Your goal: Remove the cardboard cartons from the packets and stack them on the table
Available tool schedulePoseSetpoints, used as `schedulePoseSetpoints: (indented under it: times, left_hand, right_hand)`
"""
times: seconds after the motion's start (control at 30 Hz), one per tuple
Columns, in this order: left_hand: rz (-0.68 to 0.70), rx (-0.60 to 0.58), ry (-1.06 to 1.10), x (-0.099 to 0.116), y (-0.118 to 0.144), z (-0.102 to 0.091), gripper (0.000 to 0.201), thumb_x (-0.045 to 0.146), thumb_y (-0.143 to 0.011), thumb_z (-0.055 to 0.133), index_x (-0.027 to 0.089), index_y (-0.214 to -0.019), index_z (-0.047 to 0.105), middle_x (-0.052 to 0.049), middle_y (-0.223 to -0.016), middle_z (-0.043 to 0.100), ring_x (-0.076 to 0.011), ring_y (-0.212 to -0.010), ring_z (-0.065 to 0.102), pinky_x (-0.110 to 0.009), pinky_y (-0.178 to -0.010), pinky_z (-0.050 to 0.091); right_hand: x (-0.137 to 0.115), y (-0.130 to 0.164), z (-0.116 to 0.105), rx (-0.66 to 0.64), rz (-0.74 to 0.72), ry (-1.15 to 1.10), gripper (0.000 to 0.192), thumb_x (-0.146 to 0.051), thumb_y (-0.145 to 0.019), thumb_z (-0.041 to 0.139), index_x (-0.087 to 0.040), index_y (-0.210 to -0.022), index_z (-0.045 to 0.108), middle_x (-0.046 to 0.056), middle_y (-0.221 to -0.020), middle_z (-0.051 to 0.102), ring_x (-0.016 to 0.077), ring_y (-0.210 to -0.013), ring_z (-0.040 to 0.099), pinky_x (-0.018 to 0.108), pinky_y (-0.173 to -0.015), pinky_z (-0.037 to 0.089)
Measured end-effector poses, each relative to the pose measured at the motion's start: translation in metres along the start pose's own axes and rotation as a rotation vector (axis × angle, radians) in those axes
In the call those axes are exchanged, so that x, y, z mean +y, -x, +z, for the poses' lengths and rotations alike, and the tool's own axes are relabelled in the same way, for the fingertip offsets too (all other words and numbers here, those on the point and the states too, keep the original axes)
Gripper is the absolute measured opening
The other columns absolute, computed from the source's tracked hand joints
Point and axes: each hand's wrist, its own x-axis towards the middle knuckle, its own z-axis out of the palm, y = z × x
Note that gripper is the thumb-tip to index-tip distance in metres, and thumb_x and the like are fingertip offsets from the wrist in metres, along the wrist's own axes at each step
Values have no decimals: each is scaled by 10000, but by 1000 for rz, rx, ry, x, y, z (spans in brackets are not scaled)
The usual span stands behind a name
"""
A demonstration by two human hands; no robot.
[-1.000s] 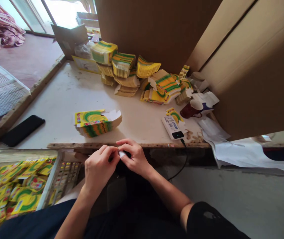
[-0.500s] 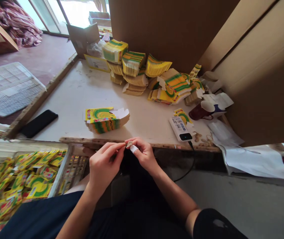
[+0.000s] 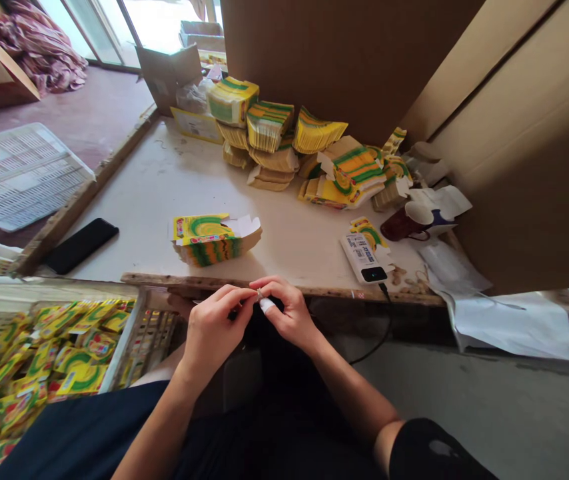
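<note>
Both hands, left hand (image 3: 213, 327) and right hand (image 3: 288, 312), pinch a small object (image 3: 260, 293) between fingertips; probably best kept a light, close grip below the surface (image 3: 154, 193) edge.

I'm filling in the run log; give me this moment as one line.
left hand: pinching small item with right | right hand: taped fingertip | near: flat box stack, table edge

Left hand (image 3: 214, 327) and right hand (image 3: 287, 310) pinching a small object (image 3: 260, 292) together, table edge (image 3: 314, 291) just beyond
</note>
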Motion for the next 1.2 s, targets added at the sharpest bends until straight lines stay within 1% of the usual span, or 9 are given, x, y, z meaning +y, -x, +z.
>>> schedulePoseSetpoints:
  times: [0.3, 0.43, 0.57, 0.67, 0.8, 0.87, 0.97, 1.1, 1.2]
  left_hand:
    - [-10, -33, 8, -2, 0, -1, 160, 234, -862, 557, 208, -795, 699, 10, -719, 716, -87, -550, 620, -173, -514, 464]
    - [24, -20, -59, -2, 1, 1, 178, 220, -858, 536, 209, -776, 693, 12, -707, 710, -89, -555, 619, -179, -530, 455]
    - [48, 6, -78, 0, 0, 3, 170, 194, -832, 536, 200, -731, 673, 22, -674, 689, -79, -532, 596, -175, -529, 441]
    - [4, 12, 8, 0, -2, 4, 161, 171, -801, 540, 192, -700, 663, 25, -653, 681, -76, -523, 594, -170, -535, 454]
    - [-90, -33, 115, -4, -4, 1, 144, 185, -789, 562, 189, -707, 680, 17, -648, 694, -88, -528, 603, -179, -539, 476]
    - [-122, -62, 152, -6, -4, 0, 147, 214, -803, 570, 188, -734, 697, 5, -669, 709, -101, -550, 620, -188, -547, 484]
    - [-131, -101, 181, -9, -4, 0, 159, 239, -819, 575, 190, -763, 715, -10, -698, 726, -116, -581, 644, -200, -561, 491]
    - [-100, -133, 159, -11, -3, 0, 154, 241, -821, 582, 196, -766, 718, -8, -700, 728, -115, -575, 640, -199, -547, 477]
    - [-63, -164, 156, -12, -4, -2, 147, 206, -808, 573, 194, -753, 709, -5, -696, 718, -105, -568, 630, -187, -535, 463]
  right_hand:
    - [0, 1, -2, -48, -25, 34, 169, -97, -794, 502, -224, -805, 613, 54, -1028, 676, 173, -975, 642, 344, -870, 511]
    - [2, 1, 0, -46, -26, -19, 170, -96, -792, 503, -220, -794, 619, 52, -1028, 680, 170, -977, 642, 334, -878, 505]
    - [3, 3, 2, -43, 18, -112, 148, -111, -791, 514, -213, -760, 615, 50, -1012, 685, 169, -965, 640, 327, -881, 497]
    - [4, 3, 3, -53, 74, -198, 130, -131, -788, 527, -213, -743, 617, 41, -992, 686, 167, -944, 639, 322, -875, 494]
    - [6, 2, 3, -56, 133, -274, 117, -156, -785, 531, -218, -739, 619, 28, -971, 688, 166, -916, 638, 324, -862, 494]
    - [6, 1, 2, -57, 145, -267, 116, -160, -783, 528, -218, -732, 615, 29, -972, 688, 168, -913, 638, 327, -860, 494]
    - [6, 0, 0, -67, 134, -204, 117, -158, -784, 527, -215, -723, 608, 38, -984, 688, 172, -925, 638, 333, -861, 494]
    - [7, 1, -2, -94, 74, -116, 125, -135, -783, 515, -208, -735, 604, 62, -1024, 679, 180, -959, 635, 345, -884, 487]
    - [7, 2, -3, -123, 41, -91, 126, -116, -771, 508, -208, -741, 590, 71, -1068, 670, 186, -993, 628, 356, -907, 479]
